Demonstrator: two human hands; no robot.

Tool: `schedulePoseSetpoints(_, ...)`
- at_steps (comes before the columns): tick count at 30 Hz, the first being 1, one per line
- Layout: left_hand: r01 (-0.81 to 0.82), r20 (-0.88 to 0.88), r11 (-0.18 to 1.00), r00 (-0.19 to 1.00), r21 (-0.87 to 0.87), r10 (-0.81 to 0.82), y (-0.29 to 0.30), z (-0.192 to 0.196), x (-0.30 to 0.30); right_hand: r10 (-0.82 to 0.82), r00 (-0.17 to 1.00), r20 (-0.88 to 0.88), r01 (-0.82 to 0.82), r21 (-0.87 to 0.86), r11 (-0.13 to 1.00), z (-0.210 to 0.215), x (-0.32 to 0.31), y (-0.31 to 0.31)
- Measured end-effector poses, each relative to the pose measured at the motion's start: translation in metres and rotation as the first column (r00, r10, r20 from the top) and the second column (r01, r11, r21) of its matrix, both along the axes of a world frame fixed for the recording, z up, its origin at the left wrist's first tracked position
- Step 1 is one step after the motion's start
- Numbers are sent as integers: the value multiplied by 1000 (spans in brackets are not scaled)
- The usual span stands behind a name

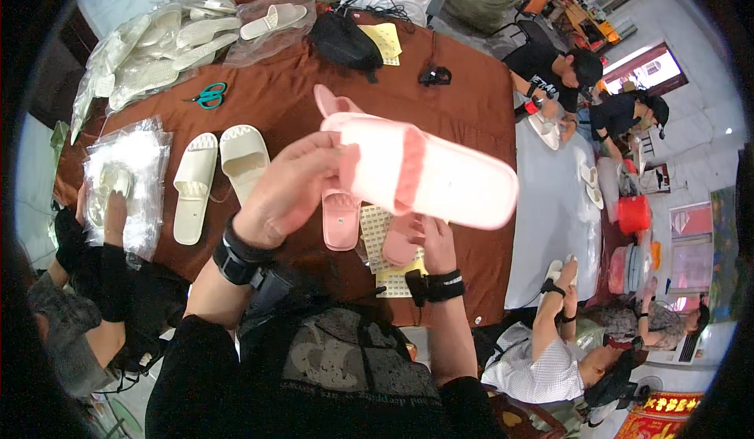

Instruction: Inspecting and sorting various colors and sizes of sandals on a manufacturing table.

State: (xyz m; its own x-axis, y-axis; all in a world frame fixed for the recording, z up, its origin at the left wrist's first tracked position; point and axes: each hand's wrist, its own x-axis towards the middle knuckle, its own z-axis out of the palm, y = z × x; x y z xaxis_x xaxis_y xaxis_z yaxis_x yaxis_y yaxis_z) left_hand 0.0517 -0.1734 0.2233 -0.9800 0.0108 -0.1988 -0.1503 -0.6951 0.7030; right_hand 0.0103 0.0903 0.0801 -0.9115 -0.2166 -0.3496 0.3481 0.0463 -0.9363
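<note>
My left hand [294, 180] is closed round one end of a pale pink slipper [463, 180], raised and tilted over the table, with a darker pink band across it. My right hand [436, 249] is below the slipper's lower edge, fingers curled together; what they hold, if anything, is hidden. Close to those fingers is a second pink slipper [399, 243], over a yellowish sheet of small labels [375, 227]. Partly covered by the raised slipper, another pink slipper [341, 227] with a small label lies on the table. A further pink piece [334, 101] shows behind it.
Two cream slippers [195, 192] stand to the left on the brown tablecloth [463, 109]. Beyond are teal-handled scissors [210, 96], bagged slippers [169, 42], a black bag [344, 40] and yellow paper [383, 42]. A co-worker's hand [115, 211] touches clear bags at left; others work at right.
</note>
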Motion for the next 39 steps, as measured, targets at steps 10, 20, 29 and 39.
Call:
schedulePoseSetpoints(10, 180, -100, 961, 974, -210, -204, 19, -14, 16, 353, 771, 530, 242, -757, 607, 42, 13, -26)
schedulePoseSetpoints(20, -71, -135, 544, 988, -836, -79, -12, -93, -10, -71, 991, 117, 125, -563, 817, 20, 10, 28)
schedulePoseSetpoints(29, -136, -152, 161, 984, -978, -94, 21, -130, -43, -126, 964, 236, 244, -584, 774, -28, 33, 41)
schedulePoseSetpoints(39, -411, -366, -165, 897, -897, -246, 60, -158, -58, -196, 924, 329, 362, -583, 727, -33, 52, 38)
